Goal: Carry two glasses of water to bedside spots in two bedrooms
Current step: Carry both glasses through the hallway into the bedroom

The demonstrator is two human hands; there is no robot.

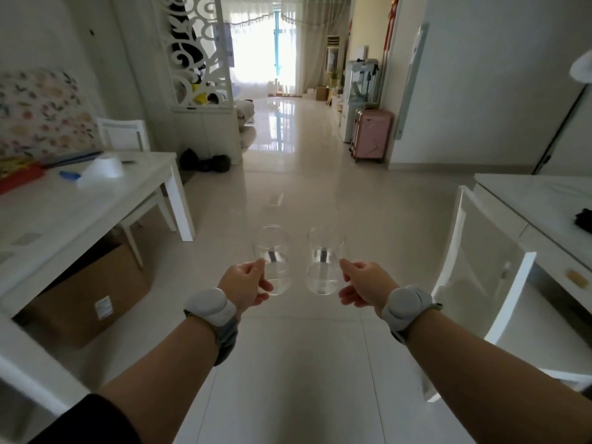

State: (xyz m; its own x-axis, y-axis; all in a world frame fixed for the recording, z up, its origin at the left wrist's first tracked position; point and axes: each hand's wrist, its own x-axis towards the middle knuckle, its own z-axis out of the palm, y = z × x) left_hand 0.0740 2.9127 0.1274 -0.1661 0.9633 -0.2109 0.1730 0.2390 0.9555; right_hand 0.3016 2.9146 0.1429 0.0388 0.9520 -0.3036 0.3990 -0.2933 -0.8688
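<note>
Two clear glasses with handles are held out in front of me, side by side over the tiled floor. My left hand (245, 285) grips the left glass (274, 259) by its handle; water fills roughly its lower half. My right hand (363, 285) grips the right glass (323, 261) the same way, with a similar water level. Both glasses are upright and a small gap separates them. Each wrist wears a grey band.
A white table (134, 184) with clutter stands at left, a cardboard box (86, 299) under it. A white chair (477, 267) and white cabinet (544, 206) are at right. A long glossy tiled hallway (298, 161) runs ahead past a pink suitcase (373, 134) toward bright curtained windows.
</note>
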